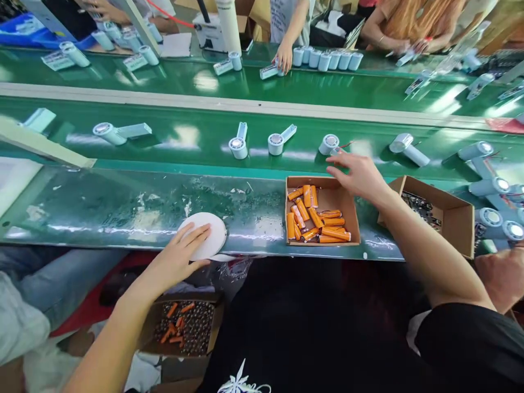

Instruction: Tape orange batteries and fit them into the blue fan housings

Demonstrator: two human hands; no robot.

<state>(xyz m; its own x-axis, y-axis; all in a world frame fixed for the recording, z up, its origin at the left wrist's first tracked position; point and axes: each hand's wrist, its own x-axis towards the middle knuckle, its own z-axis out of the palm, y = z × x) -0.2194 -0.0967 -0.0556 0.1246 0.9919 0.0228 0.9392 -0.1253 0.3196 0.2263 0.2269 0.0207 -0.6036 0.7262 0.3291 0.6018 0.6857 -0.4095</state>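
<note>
The person's left hand lies on a white disc, fingers outstretched and unclenched. Short of the right fingers sits an open carton of orange cylinders. The right hand has parted, loosely bent fingers, gripping nothing visible; whether a tip touches is unclear. Just past those fingertips, a pale-blue device stands on the green belt, a thin red wire beside it. A finger hooking that wire could strain it; a dropped wrist might knock the carton.

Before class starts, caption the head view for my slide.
Left hand on a white roll, right hand near a pale-blue device on the green belt.
</note>
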